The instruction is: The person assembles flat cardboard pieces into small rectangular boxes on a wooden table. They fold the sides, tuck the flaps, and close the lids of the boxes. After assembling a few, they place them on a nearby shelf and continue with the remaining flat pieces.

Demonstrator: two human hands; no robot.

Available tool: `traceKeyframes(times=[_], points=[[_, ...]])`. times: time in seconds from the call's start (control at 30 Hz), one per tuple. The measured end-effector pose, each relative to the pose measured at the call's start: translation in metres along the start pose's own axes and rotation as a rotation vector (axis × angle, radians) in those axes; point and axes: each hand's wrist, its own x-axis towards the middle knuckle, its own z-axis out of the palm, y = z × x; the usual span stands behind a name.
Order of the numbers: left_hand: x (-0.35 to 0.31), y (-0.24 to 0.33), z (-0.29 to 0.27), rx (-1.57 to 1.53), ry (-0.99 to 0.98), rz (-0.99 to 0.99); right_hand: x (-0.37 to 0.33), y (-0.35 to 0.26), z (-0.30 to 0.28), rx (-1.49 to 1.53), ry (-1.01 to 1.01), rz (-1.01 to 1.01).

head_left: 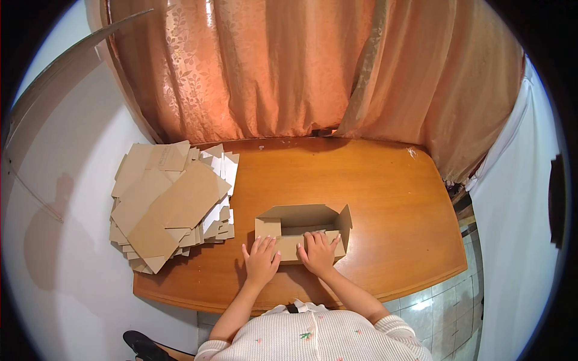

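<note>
An open brown cardboard box [291, 253] sits near the front middle of the table, its long near panel facing me. Its left flap [268, 227] lies folded inward, while a right-hand flap [345, 218] stands up. My left hand [261, 262] rests at the box's near left corner, open, fingers spread and thumb apart. Against the near panel lies my right hand [318, 256], also open; its fingers are spread and their tips reach the panel's upper edge. What lies under both palms is hidden.
A tall, untidy stack of flat cardboard pieces [165, 204], some white, stands on the left of the wooden table [361, 180]. Orange curtains [289, 66] hang behind its far edge. White cloth [521, 198] hangs at the right, and a white wall [78, 228] is at the left.
</note>
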Motion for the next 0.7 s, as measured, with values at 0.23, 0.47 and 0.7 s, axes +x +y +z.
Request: traceKeyframes(times=[0.23, 0.47, 0.7], points=[[0.003, 0.001, 0.007, -0.024, -0.055, -0.043, -0.001, -0.001, 0.0, 0.001, -0.009, -0.013], [0.012, 0.007, 0.003, -0.001, -0.112, -0.084, -0.001, 0.0, -0.002, -0.02, -0.012, -0.016], [0.019, 0.002, 0.002, -0.029, -0.135, -0.065, -0.007, -0.001, -0.001, -0.016, 0.05, -0.036]])
